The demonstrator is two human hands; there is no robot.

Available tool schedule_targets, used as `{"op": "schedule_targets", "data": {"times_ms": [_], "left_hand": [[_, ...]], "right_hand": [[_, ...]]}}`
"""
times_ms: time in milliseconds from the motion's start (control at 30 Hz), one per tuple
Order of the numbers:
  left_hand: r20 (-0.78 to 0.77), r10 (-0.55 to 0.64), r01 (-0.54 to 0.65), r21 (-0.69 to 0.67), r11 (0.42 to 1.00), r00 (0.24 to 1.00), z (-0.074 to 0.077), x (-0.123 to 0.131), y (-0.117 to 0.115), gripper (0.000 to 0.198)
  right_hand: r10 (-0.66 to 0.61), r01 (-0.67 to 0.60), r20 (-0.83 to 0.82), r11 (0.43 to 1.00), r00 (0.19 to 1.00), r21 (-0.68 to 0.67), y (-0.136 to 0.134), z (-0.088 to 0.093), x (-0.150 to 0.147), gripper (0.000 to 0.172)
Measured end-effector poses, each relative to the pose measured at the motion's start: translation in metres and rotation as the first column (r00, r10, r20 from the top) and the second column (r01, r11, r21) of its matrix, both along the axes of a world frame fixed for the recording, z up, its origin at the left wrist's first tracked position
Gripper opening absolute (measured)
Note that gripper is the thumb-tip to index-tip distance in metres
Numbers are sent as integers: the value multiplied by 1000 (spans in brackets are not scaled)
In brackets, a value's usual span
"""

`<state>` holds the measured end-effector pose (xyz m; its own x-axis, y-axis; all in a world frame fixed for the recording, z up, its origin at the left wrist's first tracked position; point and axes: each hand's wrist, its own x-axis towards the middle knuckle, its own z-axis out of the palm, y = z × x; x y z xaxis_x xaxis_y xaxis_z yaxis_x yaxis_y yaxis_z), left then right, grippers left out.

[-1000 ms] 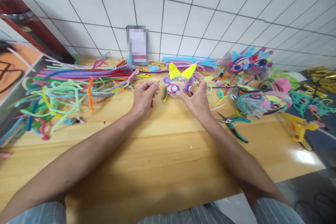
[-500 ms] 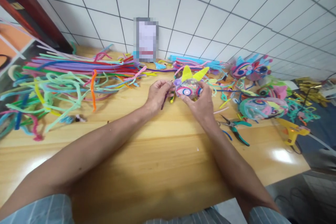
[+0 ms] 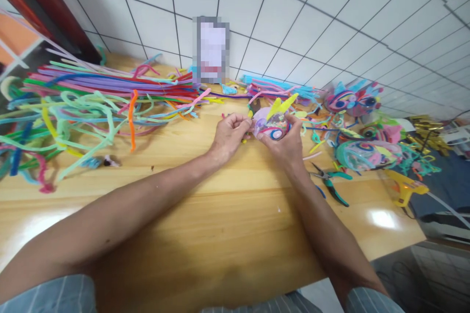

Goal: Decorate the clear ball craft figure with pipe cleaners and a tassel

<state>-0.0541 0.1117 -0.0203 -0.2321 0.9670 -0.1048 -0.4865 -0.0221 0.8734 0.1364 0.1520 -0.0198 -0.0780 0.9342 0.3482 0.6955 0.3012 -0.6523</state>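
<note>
My right hand [image 3: 288,144] is wrapped around a small, clear plastic figure [image 3: 270,126], thumb at its front and fingers along its right side. Yellow ear-like pieces stand up from its top, and ringed pink, white and blue eye shapes cover its front. At the figure's left edge, my left hand [image 3: 233,132] is closed in a pinch. Whatever sits between those left fingertips is hidden. Small yellow bits show just under the fingertips.
Coloured pipe cleaners [image 3: 110,83] lie bundled and tangled at left. A pixelated upright screen [image 3: 212,49] leans on the tiled wall. Green-handled pliers [image 3: 334,183], a yellow glue gun [image 3: 406,188] and more decorated plastic figures [image 3: 367,154] lie to the right.
The figure has turned in my right hand, its yellow pieces now leaning right. My left fingers have closed near its left side; the dark strands below them no longer show. The view has shifted slightly.
</note>
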Motion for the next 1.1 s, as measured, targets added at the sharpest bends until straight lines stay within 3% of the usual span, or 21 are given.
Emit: {"op": "schedule_targets", "data": {"times_ms": [133,267,400,567,800,1100], "left_hand": [[-107,41,-34,62,997,993,1,2,-4,18],[-314,146,-68,246,967,938,17,0,-15,10],[-498,313,-25,503,864,809,42,-4,-30,12],[-538,502,44,710,703,677,59,-7,-39,15],[-582,605,149,776,613,543,64,-7,-48,15],[-583,628,211,797,567,516,66,-2,-58,17]], "right_hand": [[55,-53,-46,998,997,37,1,-6,3,102],[146,-132,-178,987,973,91,1,-6,1,101],[223,-163,-247,957,943,240,-5,3,-1,93],[258,-159,-324,940,910,301,-15,12,-6,100],[229,-134,-385,957,894,258,-22,22,-10,116],[258,-151,-417,950,871,273,-26,23,-7,117]]}}
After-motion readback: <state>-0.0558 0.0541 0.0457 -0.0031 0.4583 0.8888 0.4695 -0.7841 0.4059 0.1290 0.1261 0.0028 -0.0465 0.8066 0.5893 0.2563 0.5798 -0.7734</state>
